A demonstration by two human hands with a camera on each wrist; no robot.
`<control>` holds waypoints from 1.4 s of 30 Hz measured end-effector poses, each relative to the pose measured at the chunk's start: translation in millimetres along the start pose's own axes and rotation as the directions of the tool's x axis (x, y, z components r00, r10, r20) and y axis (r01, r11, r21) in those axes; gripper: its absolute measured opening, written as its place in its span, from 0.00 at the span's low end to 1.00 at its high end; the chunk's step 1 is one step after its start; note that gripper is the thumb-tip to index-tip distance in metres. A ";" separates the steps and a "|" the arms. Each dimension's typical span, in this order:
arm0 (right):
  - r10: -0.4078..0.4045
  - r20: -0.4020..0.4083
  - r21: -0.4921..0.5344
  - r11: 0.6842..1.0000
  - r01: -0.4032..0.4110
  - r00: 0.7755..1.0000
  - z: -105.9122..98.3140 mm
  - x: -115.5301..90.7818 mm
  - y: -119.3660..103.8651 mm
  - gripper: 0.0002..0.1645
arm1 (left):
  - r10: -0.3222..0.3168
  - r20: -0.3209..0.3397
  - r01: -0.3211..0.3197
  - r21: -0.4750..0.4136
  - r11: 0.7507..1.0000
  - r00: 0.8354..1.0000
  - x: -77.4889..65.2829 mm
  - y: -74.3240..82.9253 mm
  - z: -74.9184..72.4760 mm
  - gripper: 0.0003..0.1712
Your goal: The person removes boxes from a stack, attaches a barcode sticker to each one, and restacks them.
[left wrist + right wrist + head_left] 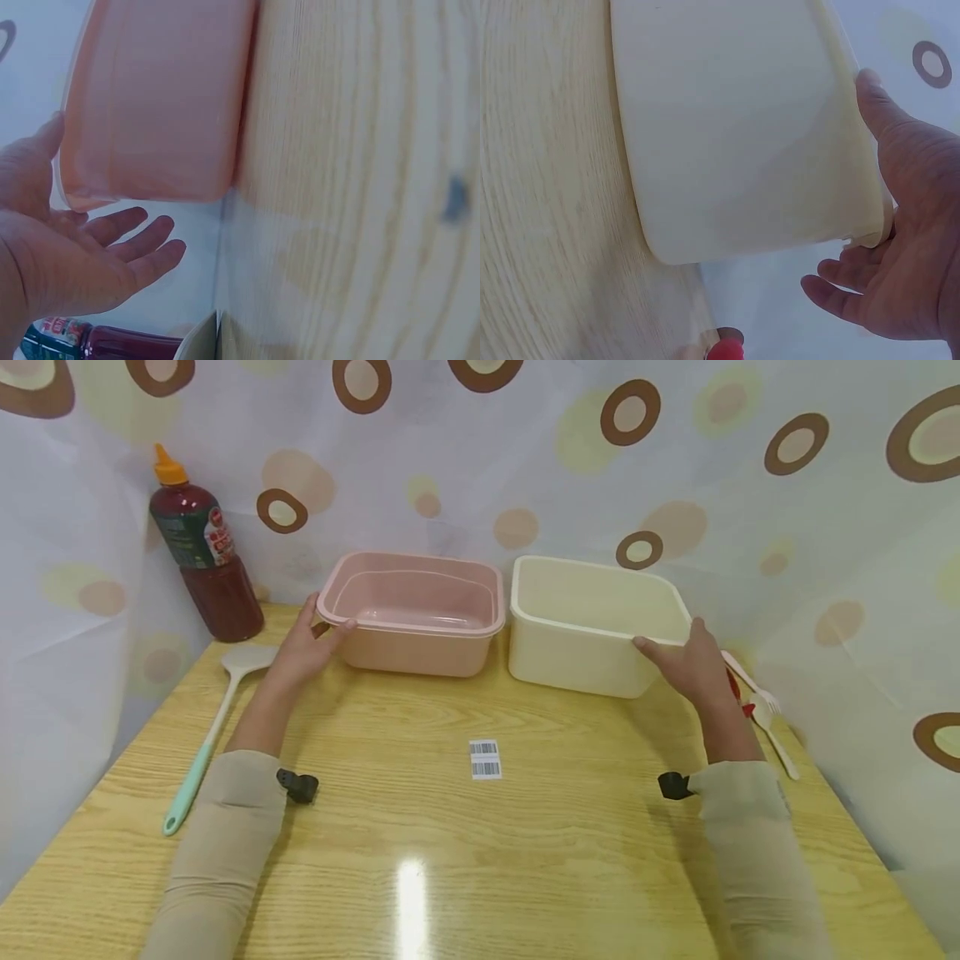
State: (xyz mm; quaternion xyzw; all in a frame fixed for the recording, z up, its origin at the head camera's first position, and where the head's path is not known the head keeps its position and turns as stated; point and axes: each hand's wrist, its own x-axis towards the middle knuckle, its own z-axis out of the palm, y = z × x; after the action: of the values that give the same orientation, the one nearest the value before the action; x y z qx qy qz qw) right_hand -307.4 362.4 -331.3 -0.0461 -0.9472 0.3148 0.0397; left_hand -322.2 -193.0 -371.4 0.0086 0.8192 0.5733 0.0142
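Note:
A pink plastic bin and a taller cream plastic bin stand side by side at the back of the table. My left hand holds the pink bin's front left corner, thumb on the rim. Its other fingers are spread beside the bin in the left wrist view. At the cream bin's front right corner, my right hand grips the rim. The right wrist view has that thumb against the rim, with the fingers loosely bent around the corner. Both bins look empty inside.
A sauce bottle with an orange cap stands at the back left. Along the left edge lies a spatula with a mint handle. Pale cutlery and a red item lie by the right edge. A barcode label is mid-table; a patterned curtain hangs behind.

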 end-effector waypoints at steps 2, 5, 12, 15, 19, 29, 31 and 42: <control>-0.006 0.003 -0.002 1.000 0.006 1.000 -1.8 2.1 -1.2 0.77 | 0.005 -0.009 -0.005 -0.007 1.000 1.000 0.7 -1.5 0.7 0.51; -0.004 0.025 0.004 1.000 0.004 1.000 -5.6 5.2 -1.2 0.77 | 0.010 -0.016 -0.010 -0.010 1.000 1.000 1.7 -2.7 4.1 0.51; 0.017 0.064 0.007 1.000 -0.018 0.998 -9.0 12.9 1.2 0.78 | -0.005 -0.028 0.006 0.041 0.999 1.000 0.4 0.6 8.2 0.53; 0.021 0.077 0.008 1.000 -0.022 0.997 -8.6 15.9 2.1 0.78 | 0.001 -0.033 0.001 0.058 0.998 0.999 -0.4 0.3 8.1 0.55; 0.018 0.081 0.018 1.000 -0.020 0.997 -6.6 19.5 5.9 0.77 | 0.004 -0.038 -0.001 0.080 0.997 0.999 -1.3 -0.5 8.1 0.55; -0.003 0.086 0.028 1.000 0.001 0.996 -5.1 19.4 9.5 0.76 | -0.009 -0.031 0.011 0.097 0.995 0.999 -3.0 0.1 8.4 0.52; 0.000 0.108 0.039 0.999 -0.004 0.994 -5.5 17.1 9.8 0.74 | -0.012 -0.024 0.015 0.094 0.995 1.000 -3.9 1.2 8.2 0.52; -0.065 0.012 0.029 0.997 0.065 0.998 -10.4 6.1 11.2 0.69 | -0.060 -0.048 0.068 0.199 0.978 0.997 -11.2 12.8 -6.0 0.65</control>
State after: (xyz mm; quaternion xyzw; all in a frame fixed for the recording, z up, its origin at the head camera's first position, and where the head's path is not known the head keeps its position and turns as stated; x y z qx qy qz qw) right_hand -311.7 378.2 -329.5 -0.0127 -0.9438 0.3272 0.0446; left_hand -311.2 -194.6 -357.2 -0.0283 0.8728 0.4871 0.0147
